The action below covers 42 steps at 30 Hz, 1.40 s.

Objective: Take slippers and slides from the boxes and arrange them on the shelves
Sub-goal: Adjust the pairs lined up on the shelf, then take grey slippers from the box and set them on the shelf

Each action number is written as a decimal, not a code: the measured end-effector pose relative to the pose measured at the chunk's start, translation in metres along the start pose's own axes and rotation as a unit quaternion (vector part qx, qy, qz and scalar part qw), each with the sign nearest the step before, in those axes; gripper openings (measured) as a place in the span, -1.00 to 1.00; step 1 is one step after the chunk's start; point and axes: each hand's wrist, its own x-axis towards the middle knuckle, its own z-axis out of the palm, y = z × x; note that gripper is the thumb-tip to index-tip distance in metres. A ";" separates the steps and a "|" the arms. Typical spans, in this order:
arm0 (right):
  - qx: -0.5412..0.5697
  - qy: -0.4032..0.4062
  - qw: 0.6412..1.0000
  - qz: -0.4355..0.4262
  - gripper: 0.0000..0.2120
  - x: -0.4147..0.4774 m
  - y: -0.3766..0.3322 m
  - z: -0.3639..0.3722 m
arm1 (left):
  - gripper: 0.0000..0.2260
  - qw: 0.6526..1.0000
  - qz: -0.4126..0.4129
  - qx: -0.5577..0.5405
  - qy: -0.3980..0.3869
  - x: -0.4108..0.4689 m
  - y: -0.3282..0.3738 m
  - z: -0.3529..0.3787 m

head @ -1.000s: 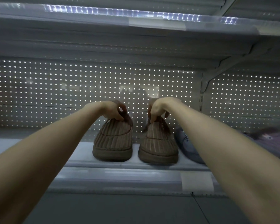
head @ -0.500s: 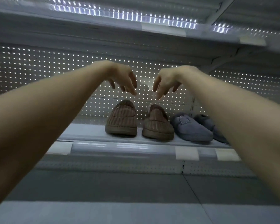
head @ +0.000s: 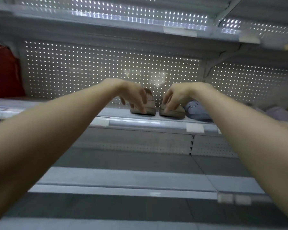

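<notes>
I see the brown slippers (head: 151, 106) side by side on the shelf (head: 140, 121), toes toward me, just left of a grey slipper (head: 196, 112). The left hand (head: 133, 98) and right hand (head: 175, 98) hang in front of them, apart from each other, fingers drooping loosely and gripping nothing (blur hides whether any fingertip brushes a slipper). Something red (head: 3, 72) sits far left.
</notes>
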 end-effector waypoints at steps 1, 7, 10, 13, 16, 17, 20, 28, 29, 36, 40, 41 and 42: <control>0.003 -0.006 1.000 0.001 -0.62 -0.004 -0.002 0.010 | -0.56 1.000 -0.006 -0.005 -0.009 -0.005 -0.003 0.009; 0.014 -0.097 0.995 0.018 -0.59 -0.009 -0.005 0.087 | -0.53 0.997 -0.026 -0.040 -0.062 -0.021 -0.023 0.080; 0.016 -0.135 0.990 0.020 -0.58 -0.005 0.002 0.129 | -0.52 0.993 -0.035 -0.052 -0.095 -0.020 -0.030 0.123; 0.017 -0.165 0.986 0.013 -0.56 0.003 0.012 0.172 | -0.51 0.989 -0.040 -0.058 -0.127 -0.016 -0.037 0.165; 0.026 -0.207 0.978 0.009 -0.54 0.013 0.025 0.224 | -0.51 0.982 -0.056 -0.080 -0.161 -0.010 -0.046 0.217; 0.028 -0.223 0.974 0.007 -0.53 0.017 0.030 0.244 | -0.51 0.980 -0.062 -0.088 -0.168 -0.008 -0.049 0.237; 0.034 -0.266 0.963 0.005 -0.53 0.028 0.046 0.306 | -0.51 0.972 -0.083 -0.103 -0.195 -0.005 -0.057 0.302; 0.061 -0.364 0.929 0.010 -0.52 0.036 0.079 0.488 | -0.49 0.938 -0.130 -0.119 -0.300 -0.013 -0.091 0.480; 0.065 -0.376 0.924 0.009 -0.52 0.037 0.083 0.511 | -0.51 0.933 -0.136 -0.119 -0.311 -0.015 -0.095 0.502; 0.108 -0.420 0.901 0.019 -0.52 0.032 0.098 0.674 | -0.49 0.886 -0.189 -0.180 -0.383 -0.040 -0.130 0.659; 0.150 -0.471 0.868 0.055 -0.56 0.018 0.106 0.788 | -0.54 0.856 -0.221 -0.210 -0.416 -0.062 -0.153 0.763; 0.159 -0.484 0.858 0.066 -0.56 0.012 0.109 0.818 | -0.55 0.849 -0.228 -0.217 -0.425 -0.069 -0.157 0.791; 0.163 -0.492 0.852 0.074 -0.59 0.006 0.112 0.847 | -0.54 0.842 -0.235 -0.223 -0.432 -0.075 -0.162 0.818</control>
